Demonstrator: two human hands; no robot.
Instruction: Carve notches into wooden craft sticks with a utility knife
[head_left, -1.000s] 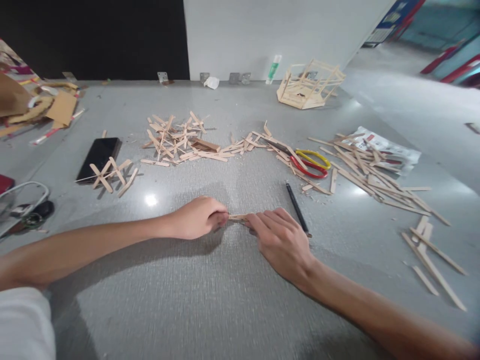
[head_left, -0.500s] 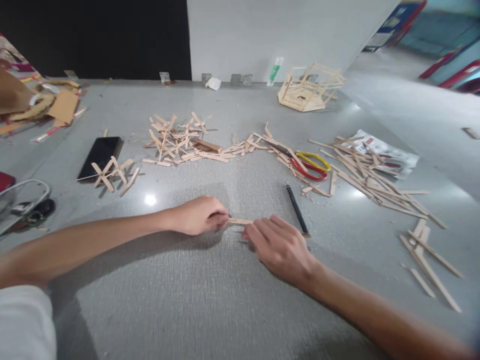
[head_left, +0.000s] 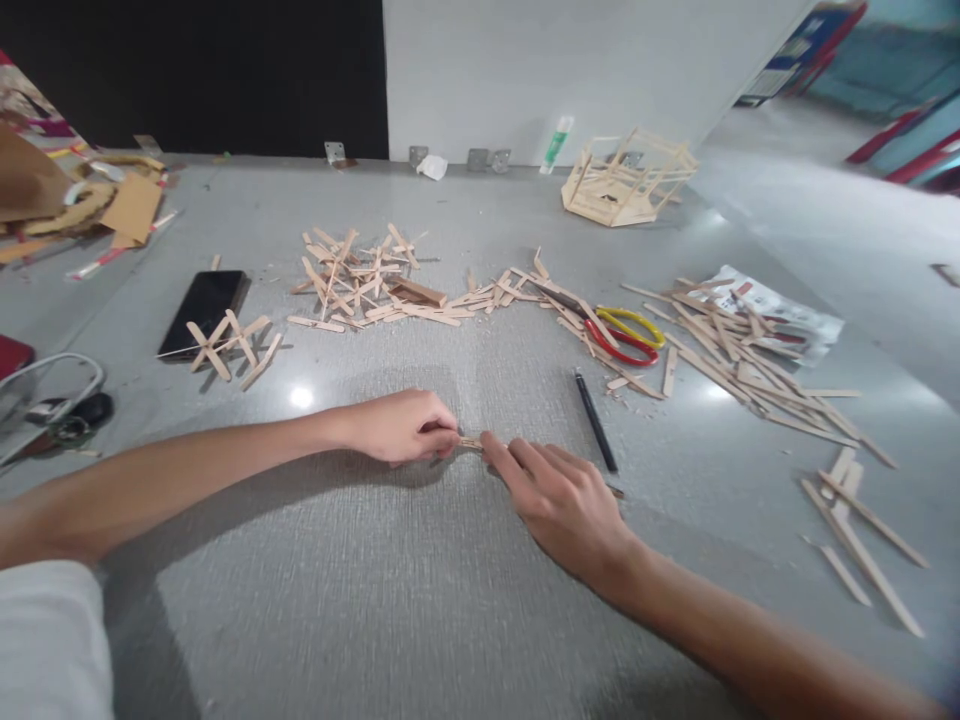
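Observation:
Over the middle of the grey table, a wooden craft stick (head_left: 470,443) spans the small gap between my two hands. My left hand (head_left: 405,428) pinches its left end, with thumb and fingers closed. Fingers bent over it, my right hand (head_left: 566,497) grips the stick's right part, which the palm hides. A small brown tip (head_left: 616,492) shows just past the right knuckles; whether it belongs to the same stick I cannot tell. Beyond the right hand lies a black pen (head_left: 596,420).
Loose craft sticks (head_left: 352,275) are heaped ahead, with red and yellow scissors (head_left: 626,335) among them. More sticks lie right by a white packet (head_left: 802,325). A phone (head_left: 202,312) lies left. A stick-built frame (head_left: 619,195) and glue tube (head_left: 556,145) stand at the back.
My right hand's fingers have moved left along the stick, closer to my left hand, so less of it shows. The view has shifted slightly.

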